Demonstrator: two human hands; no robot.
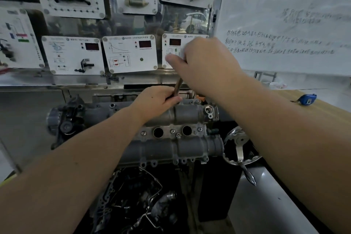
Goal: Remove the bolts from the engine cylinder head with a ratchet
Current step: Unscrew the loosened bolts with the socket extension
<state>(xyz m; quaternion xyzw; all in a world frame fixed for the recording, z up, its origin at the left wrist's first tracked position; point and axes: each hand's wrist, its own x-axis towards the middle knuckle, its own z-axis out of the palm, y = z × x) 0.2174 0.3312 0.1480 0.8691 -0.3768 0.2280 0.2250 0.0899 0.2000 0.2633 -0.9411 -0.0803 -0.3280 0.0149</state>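
2 bare hands work at the far edge of a grey cylinder head (171, 118), which lies across the middle of the view on a dark stand; left hand (157, 100), fingers curled round the lower part of a thin brownish shaft, the ratchet (177, 86), just above the head's far rail; right hand (205, 62), raised above the left, fingers closed over the shaft's upper end, which the hand hides; shaft tilted, its top leaning right; its tip is covered by the left hand, so contact with a bolt cannot be told. 2 round bores (158, 132) open in the head's central valley; small bolts (172, 131) sit between and beside them, and more line the near flange. Left end of the head: dark pulley and bracket assembly (64, 119). Right of the head: chrome handwheel (240, 142) with a handle pointing down. Below the head: loose wire and metal parts (136, 201), dim and hard to make out. Behind: wall of white instrument panels (130, 53), 3 with red displays; at right, whiteboard (284, 24) with handwriting; blue tape measure (307, 99) on a wooden benchtop (326, 110) at far right.
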